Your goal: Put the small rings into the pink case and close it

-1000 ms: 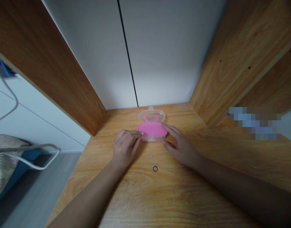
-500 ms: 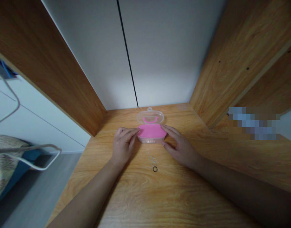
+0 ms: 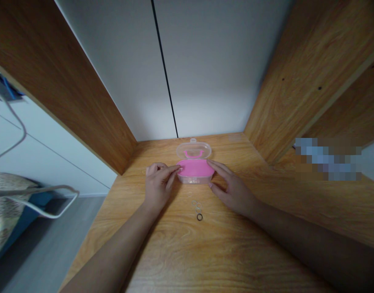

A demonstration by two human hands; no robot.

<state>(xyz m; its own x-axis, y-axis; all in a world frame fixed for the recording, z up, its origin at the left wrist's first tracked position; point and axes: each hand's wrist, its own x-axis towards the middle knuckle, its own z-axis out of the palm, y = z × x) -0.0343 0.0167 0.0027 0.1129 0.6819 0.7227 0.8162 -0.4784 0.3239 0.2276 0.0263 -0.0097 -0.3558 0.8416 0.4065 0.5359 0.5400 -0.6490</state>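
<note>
A small oval plastic box point(image 3: 195, 179) with clear sides stands on the wooden surface, its see-through lid point(image 3: 193, 150) with a pink handle swung back behind it. A flat pink insert point(image 3: 194, 167) fills the top of the box. At the left end of the insert, my left hand point(image 3: 159, 181) pinches something tiny and whitish, too small to name. My right hand point(image 3: 231, 187) grips the box's right end, fingers at the rim and thumb at the front. In front of the box lie a black ring-shaped band point(image 3: 199, 217) and several thin clear bands point(image 3: 198, 206).
A white panel wall point(image 3: 205, 81) rises behind the box. Wooden side boards stand at left point(image 3: 83, 93) and right point(image 3: 284, 81). A white cable point(image 3: 61, 211) hangs beyond the left board. At far right is a blurred-out object point(image 3: 327, 158).
The fingers of my left hand have moved slightly right, further over the pink insert, and the whitish thing shows more. My right hand stays on the box.
</note>
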